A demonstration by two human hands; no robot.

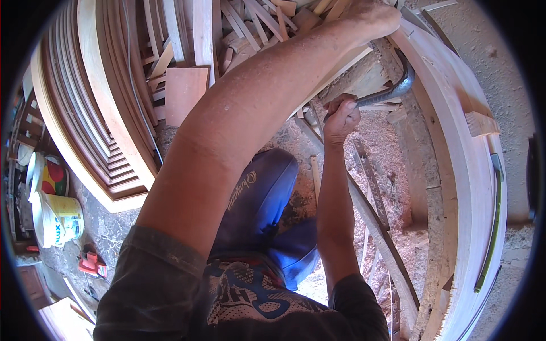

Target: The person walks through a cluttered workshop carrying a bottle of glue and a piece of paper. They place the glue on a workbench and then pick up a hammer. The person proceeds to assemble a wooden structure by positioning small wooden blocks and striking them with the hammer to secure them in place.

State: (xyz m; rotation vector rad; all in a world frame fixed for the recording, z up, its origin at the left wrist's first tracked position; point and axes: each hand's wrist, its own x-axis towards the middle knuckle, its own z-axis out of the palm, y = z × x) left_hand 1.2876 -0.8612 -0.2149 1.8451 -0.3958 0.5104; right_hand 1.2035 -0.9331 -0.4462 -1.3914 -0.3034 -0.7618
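The right hand [343, 118] is closed around the straight part of a dark metal bar [398, 88], whose hooked end is beside the inner side of the long pale beam [475, 187], but whether its tip touches wood I cannot tell. The left hand [378, 17] is at the upper edge, near the far end of this beam, with its fingers mostly hidden, so its grip is not clear. The left arm covers a part of the wood scraps [250, 23], and the beam's near end is cut off below.
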